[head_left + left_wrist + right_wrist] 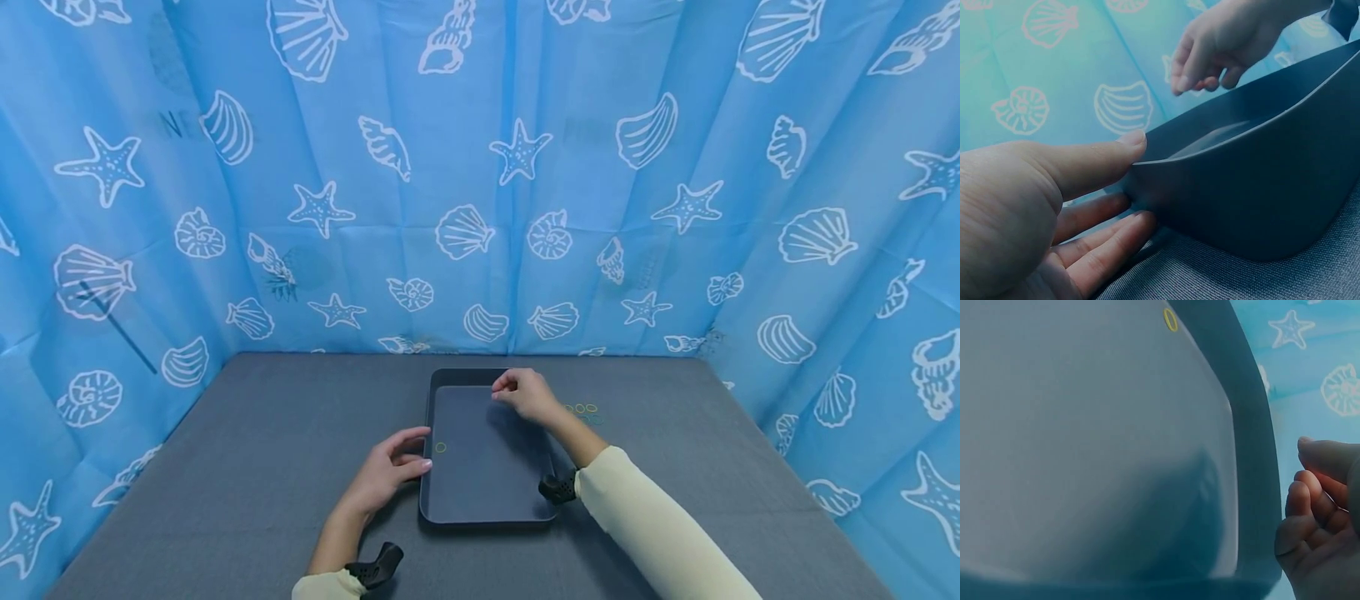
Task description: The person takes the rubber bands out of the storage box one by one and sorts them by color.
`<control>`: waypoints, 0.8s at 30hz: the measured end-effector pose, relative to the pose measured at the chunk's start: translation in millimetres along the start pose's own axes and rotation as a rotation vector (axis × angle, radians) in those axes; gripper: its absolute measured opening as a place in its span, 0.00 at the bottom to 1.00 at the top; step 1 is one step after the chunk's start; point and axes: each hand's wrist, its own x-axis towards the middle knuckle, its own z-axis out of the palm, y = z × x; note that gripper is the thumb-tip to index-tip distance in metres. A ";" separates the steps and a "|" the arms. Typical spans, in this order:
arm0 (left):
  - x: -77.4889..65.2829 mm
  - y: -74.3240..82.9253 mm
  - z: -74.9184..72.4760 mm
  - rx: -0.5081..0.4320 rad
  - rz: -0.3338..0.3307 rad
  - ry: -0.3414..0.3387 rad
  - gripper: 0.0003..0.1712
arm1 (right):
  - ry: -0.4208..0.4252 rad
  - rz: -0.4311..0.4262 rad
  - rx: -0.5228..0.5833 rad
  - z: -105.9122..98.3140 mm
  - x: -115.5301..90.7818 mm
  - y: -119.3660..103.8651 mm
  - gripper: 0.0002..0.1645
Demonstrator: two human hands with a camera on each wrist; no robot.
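Note:
A dark grey rectangular tray point(487, 523) lies on the table. My left hand point(386, 471) touches the tray's left side, thumb at the rim and fairly straight fingers against the outer wall in the left wrist view. Over the tray's far right part hovers my right hand point(527, 395), fingers loosely bent and thumb apart from them. Nothing shows between its fingertips in the right wrist view. A small thin yellow ring point(1170, 320) lies inside the tray near its left wall.
Several thin yellow rings point(580, 408) lie on the grey table point(300, 417) to the right of the tray, with fainter green rings point(596, 420) just nearer, partly behind my right forearm. A blue shell-patterned curtain point(465, 167) surrounds the table's back and sides.

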 end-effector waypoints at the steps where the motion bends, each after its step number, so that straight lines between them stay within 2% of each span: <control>1: 0.0 0.1 -0.2 -0.002 0.001 -0.001 0.29 | -0.014 -0.006 0.000 2.0 0.3 -1.3 0.04; 11: -1.0 3.5 -0.3 -0.004 -0.001 0.001 0.28 | -0.144 -0.072 -0.002 26.4 3.3 -13.7 0.04; 18: -2.1 4.7 -1.8 -0.005 0.000 -0.005 0.28 | -0.258 -0.061 -0.013 48.4 7.0 -20.5 0.02; 24: -1.7 4.3 -2.0 -0.011 0.010 -0.018 0.28 | -0.330 -0.043 0.006 58.6 7.2 -25.7 0.02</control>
